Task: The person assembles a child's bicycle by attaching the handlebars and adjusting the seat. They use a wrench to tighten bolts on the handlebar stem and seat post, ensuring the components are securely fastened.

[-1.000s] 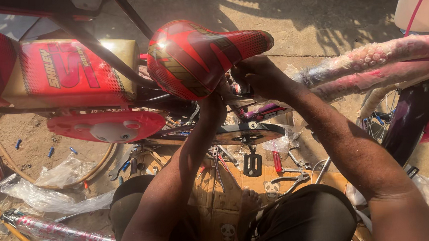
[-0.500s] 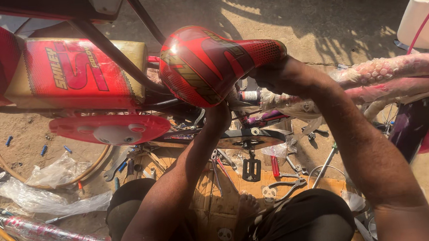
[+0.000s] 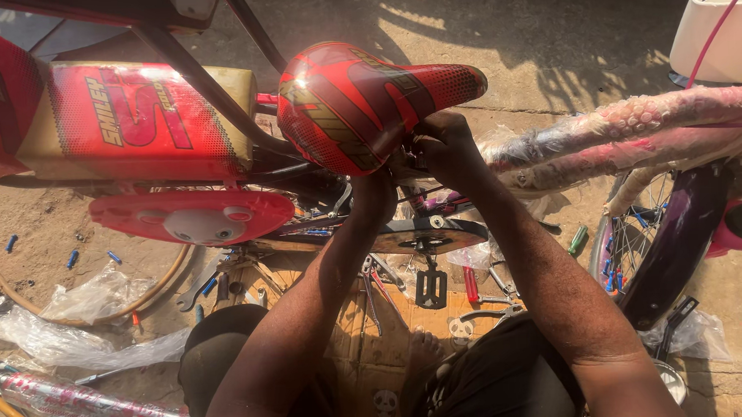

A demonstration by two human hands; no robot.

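Note:
A red and gold bicycle saddle [image 3: 357,99] stands over a small red bicycle's frame [image 3: 129,120]. My left hand [image 3: 375,196] reaches up under the saddle from below, its fingers hidden behind the seat. My right hand [image 3: 448,149] is closed against the underside of the saddle's nose, next to the plastic-wrapped frame tubes [image 3: 629,131]. What the fingers hold is hidden. A black pedal [image 3: 431,286] and crank hang below my hands.
Pliers and spanners [image 3: 477,292] lie on cardboard [image 3: 352,336] between my knees. A red chain guard [image 3: 189,218] sits left, a dark-fendered wheel [image 3: 661,244] right. Clear plastic wrapping [image 3: 64,334] lies at lower left, a white basket [image 3: 721,21] at top right.
The view has shifted, so the saddle sits a little further right in frame. Both hands stay under the saddle; the right hand has shifted slightly along its nose.

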